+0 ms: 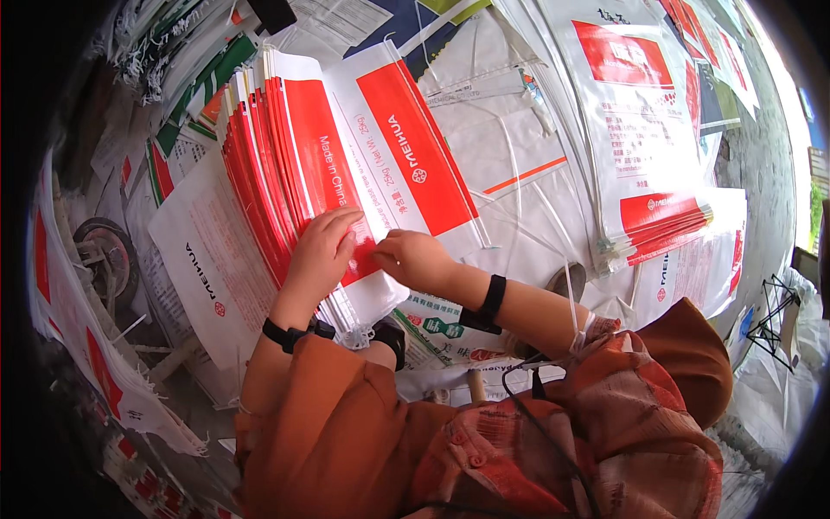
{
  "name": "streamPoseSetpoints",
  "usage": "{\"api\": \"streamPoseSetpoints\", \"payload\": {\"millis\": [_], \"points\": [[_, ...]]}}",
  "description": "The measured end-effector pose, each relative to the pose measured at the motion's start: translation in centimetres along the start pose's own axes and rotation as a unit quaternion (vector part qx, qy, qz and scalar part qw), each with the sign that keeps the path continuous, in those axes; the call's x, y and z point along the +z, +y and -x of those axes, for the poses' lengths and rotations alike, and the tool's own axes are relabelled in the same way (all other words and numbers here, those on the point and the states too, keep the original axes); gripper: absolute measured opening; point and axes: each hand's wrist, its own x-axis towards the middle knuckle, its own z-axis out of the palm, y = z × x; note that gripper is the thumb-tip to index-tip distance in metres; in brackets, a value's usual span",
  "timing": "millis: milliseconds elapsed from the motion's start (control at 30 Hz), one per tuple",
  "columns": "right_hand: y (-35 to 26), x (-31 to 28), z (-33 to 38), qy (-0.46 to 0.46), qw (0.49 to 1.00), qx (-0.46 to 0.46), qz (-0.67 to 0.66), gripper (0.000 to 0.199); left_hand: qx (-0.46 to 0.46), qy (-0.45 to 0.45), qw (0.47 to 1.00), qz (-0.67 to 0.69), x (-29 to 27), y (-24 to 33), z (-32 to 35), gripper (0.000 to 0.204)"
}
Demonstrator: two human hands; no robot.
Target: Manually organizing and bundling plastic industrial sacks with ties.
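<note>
A fanned stack of red and white printed sacks point(285, 164) lies in front of me, its folded edges overlapping on the left. The top sack point(406, 138) spreads out to the right of the stack. My left hand point(324, 251) rests on the red band of the stack, fingers stretched out and thumb apart. Close beside it, my right hand point(415, 261) is at the sack's lower part with its fingers curled together. Whatever is between those fingertips is hidden. Beneath the stack, another white sack point(207, 268) sticks out to the left.
A thick pile of similar sacks point(640, 130) lies at the right. White sheeting point(493, 138) with loose strips lies between the piles. More sacks point(95, 346) hang along the left edge, near a small wheel point(108, 259). A black wire frame point(774, 320) stands far right.
</note>
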Motion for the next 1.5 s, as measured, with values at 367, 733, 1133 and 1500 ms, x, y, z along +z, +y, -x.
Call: {"api": "streamPoseSetpoints", "payload": {"millis": [367, 733, 1133, 1500], "points": [[7.3, -6.4, -4.5, 0.169, 0.941, 0.292, -0.023, 0.051, 0.024, -0.009, 0.998, -0.064, 0.4, -0.4, 0.8, 0.044], [-3.3, -4.1, -4.0, -0.088, 0.993, -0.055, -0.053, 0.034, -0.135, 0.120, 0.977, 0.111, 0.4, -0.5, -0.4, 0.081], [11.6, -14.3, -19.2, 0.158, 0.902, 0.182, 0.358, 0.055, -0.101, 0.068, 0.990, 0.076, -0.4, 0.7, 0.7, 0.040], [5.6, -16.9, -32.0, 0.333, 0.904, -0.095, 0.249, 0.057, -0.069, 0.052, 0.990, 0.114, 0.4, 0.1, 1.6, 0.041]]}}
